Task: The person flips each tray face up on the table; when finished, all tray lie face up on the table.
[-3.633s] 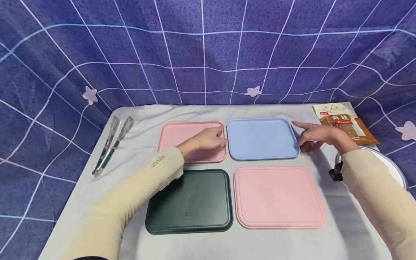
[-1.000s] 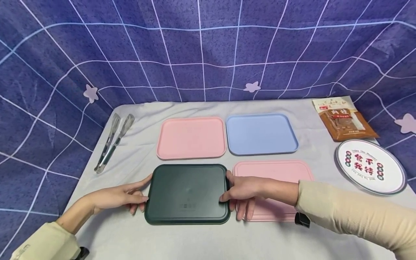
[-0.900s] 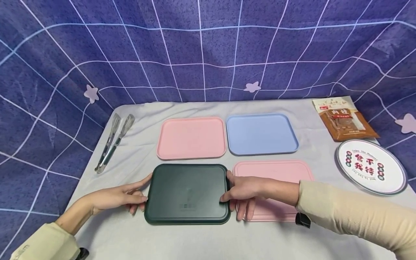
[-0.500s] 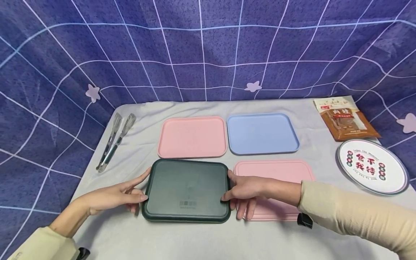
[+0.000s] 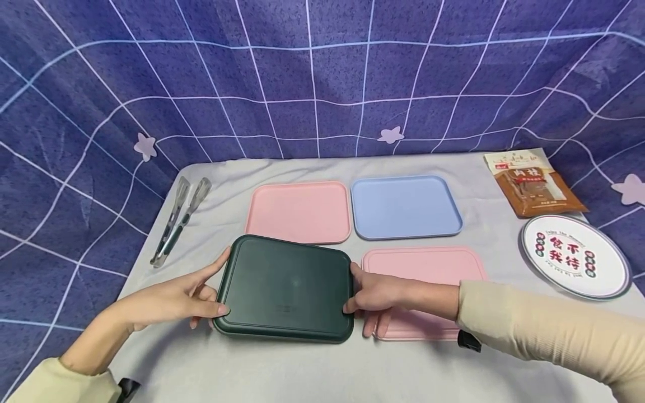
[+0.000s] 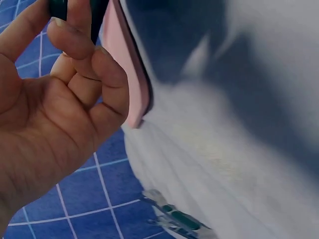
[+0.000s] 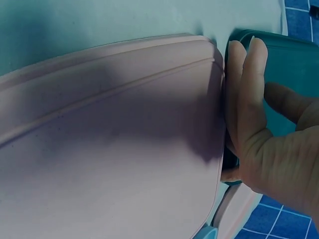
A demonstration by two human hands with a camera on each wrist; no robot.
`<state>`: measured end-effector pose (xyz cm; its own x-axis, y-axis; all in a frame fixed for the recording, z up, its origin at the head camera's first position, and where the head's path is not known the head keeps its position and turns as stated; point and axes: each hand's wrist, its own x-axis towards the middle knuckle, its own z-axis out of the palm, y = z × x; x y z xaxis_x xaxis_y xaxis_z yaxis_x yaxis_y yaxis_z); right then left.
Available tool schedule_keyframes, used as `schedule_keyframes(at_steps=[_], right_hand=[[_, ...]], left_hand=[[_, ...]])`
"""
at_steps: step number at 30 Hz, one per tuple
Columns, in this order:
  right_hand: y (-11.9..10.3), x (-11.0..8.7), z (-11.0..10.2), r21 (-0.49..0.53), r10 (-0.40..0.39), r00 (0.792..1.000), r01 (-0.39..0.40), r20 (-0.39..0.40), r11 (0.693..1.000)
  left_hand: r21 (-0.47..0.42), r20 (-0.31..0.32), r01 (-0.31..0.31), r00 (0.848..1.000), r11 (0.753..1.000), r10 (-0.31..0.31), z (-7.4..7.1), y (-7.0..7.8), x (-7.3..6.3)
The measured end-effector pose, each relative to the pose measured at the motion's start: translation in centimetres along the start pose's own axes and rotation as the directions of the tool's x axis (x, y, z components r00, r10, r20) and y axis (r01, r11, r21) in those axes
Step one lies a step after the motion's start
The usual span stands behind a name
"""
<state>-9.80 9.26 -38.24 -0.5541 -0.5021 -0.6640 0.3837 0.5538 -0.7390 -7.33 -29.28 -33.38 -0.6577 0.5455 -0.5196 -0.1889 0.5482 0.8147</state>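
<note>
A dark green tray (image 5: 289, 285) lies bottom-up between both hands in the head view, its left side raised higher than its right. My left hand (image 5: 168, 296) pinches its left edge, thumb over the near-left corner and index finger along the side. At the right edge my right hand (image 5: 380, 291) grips it, thumb on top and other fingers beside and under the rim. Those right fingers overlap a pink tray (image 5: 428, 263) lying bottom-up alongside. In the left wrist view only a sliver of the green tray (image 6: 98, 17) shows above the curled fingers.
Behind, a pink tray (image 5: 299, 210) and a blue tray (image 5: 405, 207) lie face-up side by side. Tongs (image 5: 178, 224) rest at the far left. A brown food packet (image 5: 534, 184) and a round white plate (image 5: 576, 285) are at the right. A blue grid-patterned curtain (image 5: 322, 73) hangs behind.
Both hands have left the back trays for the dark green tray. Its left side has since risen and turned slightly away with my left hand, while my right hand has stayed nearly in place.
</note>
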Motion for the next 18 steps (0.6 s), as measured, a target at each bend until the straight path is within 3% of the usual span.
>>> schedule_keyframes(at_steps=[9, 18], right_hand=[[-0.2, 0.2, 0.3, -0.025, -0.005, 1.000, 0.005, -0.012, 1.000], [-0.2, 0.2, 0.4, -0.038, -0.006, 1.000, 0.005, -0.030, 0.999]], left_hand=[[0.048, -0.018, -0.033, 0.999, 0.998, 0.034, 0.5, 1.8, -0.5], [0.052, -0.081, -0.046, 0.995, 0.998, 0.050, 1.1, 3.0, -0.8]])
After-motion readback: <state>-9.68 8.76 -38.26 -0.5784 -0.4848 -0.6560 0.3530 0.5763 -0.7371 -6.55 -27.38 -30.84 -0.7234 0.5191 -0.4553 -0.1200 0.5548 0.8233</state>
